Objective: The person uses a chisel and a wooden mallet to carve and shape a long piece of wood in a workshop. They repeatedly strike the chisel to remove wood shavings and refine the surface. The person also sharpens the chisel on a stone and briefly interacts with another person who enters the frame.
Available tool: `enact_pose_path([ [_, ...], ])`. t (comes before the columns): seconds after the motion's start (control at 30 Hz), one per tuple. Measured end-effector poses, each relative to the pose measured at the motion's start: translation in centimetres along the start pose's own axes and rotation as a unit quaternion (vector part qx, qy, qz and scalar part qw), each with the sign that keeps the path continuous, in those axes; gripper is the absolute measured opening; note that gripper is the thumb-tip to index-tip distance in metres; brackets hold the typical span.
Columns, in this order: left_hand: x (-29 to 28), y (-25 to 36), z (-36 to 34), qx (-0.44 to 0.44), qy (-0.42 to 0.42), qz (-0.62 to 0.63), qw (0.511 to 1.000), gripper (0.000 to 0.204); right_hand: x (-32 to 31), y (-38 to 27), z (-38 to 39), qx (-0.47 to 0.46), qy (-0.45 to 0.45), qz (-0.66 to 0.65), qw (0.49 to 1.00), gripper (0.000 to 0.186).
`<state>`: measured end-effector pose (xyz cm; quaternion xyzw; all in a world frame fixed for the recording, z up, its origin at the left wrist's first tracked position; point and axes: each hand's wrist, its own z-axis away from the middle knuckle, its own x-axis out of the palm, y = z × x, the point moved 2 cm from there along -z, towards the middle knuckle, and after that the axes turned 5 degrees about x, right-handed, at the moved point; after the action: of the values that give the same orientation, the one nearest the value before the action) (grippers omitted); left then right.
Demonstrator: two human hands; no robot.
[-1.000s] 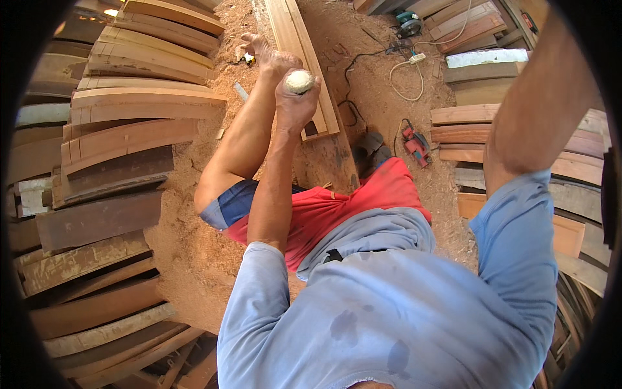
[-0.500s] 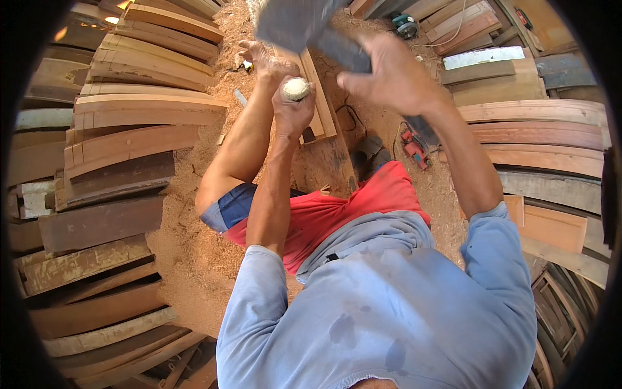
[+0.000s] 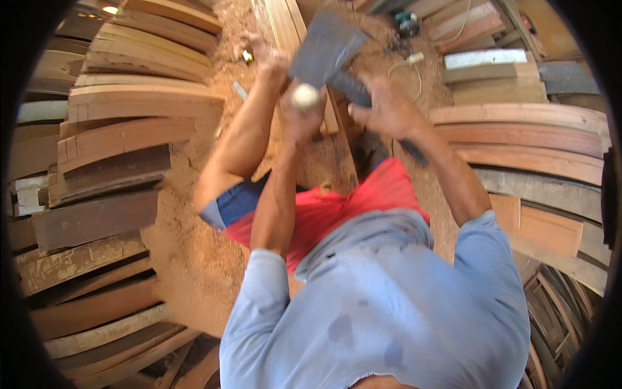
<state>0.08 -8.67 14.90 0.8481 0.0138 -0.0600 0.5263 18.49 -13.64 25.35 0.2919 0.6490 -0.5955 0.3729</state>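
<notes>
that dark mallet point(image 3: 328, 48) just past the pale round-ended handle point(image 3: 305, 96) looks stiff and probably head-heavy, so I'd grab it mid-shaft where the right grip point(image 3: 389, 107) is wrapped, with the left grip point(image 3: 302, 122) curled round that handle

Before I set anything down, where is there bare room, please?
Brown, sawdusty floor lies open between brown wooden boards and the light-blue left sleeve. It is crowded around the left hand, holding a pale round-topped tool, and right hand, holding a dark blocky mallet.
</notes>
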Motion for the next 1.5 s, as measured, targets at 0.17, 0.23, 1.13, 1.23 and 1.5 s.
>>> enact_pose_path([
  [0.17,-1.7,0.1,-2.8,0.026,-0.020,0.032,0.999,0.011,-5.9,-4.5,-0.3,-0.006,0.125,-0.142,0.982,0.048],
  [0.23,-2.2,-0.5,-3.5,0.061,-0.006,0.020,0.998,0.011,-7.8,-5.9,-0.2,-0.024,0.163,-0.184,0.969,0.050],
  [1.13,-2.0,-2.1,-2.7,0.049,-0.025,-0.034,0.998,0.016,-9.7,-9.2,1.2,-0.031,0.301,-0.349,0.887,0.022],
  [1.23,-2.2,-2.3,-2.6,0.043,-0.018,-0.043,0.998,0.017,-10.4,-10.5,0.8,-0.028,0.304,-0.344,0.888,0.020],
  [1.5,-1.1,1.7,-2.2,0.086,0.051,0.020,0.995,0.016,-2.2,-3.2,-3.5,-0.042,0.048,0.115,0.991,0.034],
])
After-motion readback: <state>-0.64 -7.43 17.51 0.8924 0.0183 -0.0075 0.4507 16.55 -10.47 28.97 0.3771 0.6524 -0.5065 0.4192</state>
